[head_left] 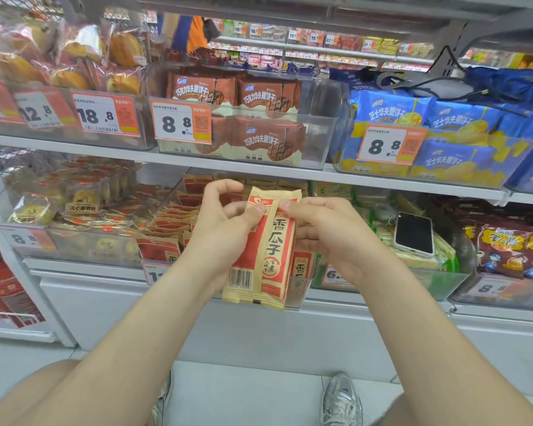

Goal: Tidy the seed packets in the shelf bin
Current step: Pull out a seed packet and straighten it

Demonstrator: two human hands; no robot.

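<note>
The person is holding one seed packet (271, 250) upright with both hands, just in front of the clear shelf bin (162, 210) on the lower shelf and towards the bin's right end. The left hand (225, 229) is pinching the packet's left side, its thumb pressing on the printed face while the other fingers are curling above and behind. The right hand (323, 235) is pinching the upper right part, with its thumb lying across the face near the top and its fingers sitting behind, so each grip is closing on the same packet. Inside the bin, the other red-and-tan packets (166, 224) are lying in an overlapping row from near to far, and a few are standing at the far end. In the next bin to the right, a phone (413, 233) is resting screen-up on green packs (443, 250). On the upper shelf (74, 146), brown biscuit packs (259, 118) are sitting left of blue packs (456, 118).
</note>
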